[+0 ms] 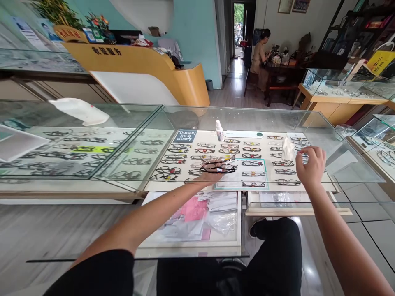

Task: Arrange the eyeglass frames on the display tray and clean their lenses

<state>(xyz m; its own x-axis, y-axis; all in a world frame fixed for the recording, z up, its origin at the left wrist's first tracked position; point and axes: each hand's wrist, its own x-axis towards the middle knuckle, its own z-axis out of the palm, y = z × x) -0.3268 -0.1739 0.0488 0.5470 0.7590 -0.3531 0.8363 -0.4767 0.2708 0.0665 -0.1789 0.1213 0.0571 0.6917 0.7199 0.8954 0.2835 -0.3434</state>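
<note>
My left hand (212,176) reaches in under the glass top of a display case, its fingers partly hidden by reflections and frames. It is closed on a pair of dark-rimmed eyeglasses (226,169), just above rows of other eyeglasses (251,163). My right hand (312,165) is raised on the right side of the case, fingers curled into a pinch. What lies between those fingers, if anything, is hidden. Just left of it a crumpled white tissue (288,148) stands up, and whether they touch I cannot tell. A small white spray bottle (219,132) stands toward the back.
Below the case, a drawer (189,243) with papers and plastic bags is pulled out, beside a second drawer (296,211). A white device (80,110) is on the left glass. A yellow counter (138,61) stands behind. A person (261,61) sits at a far desk.
</note>
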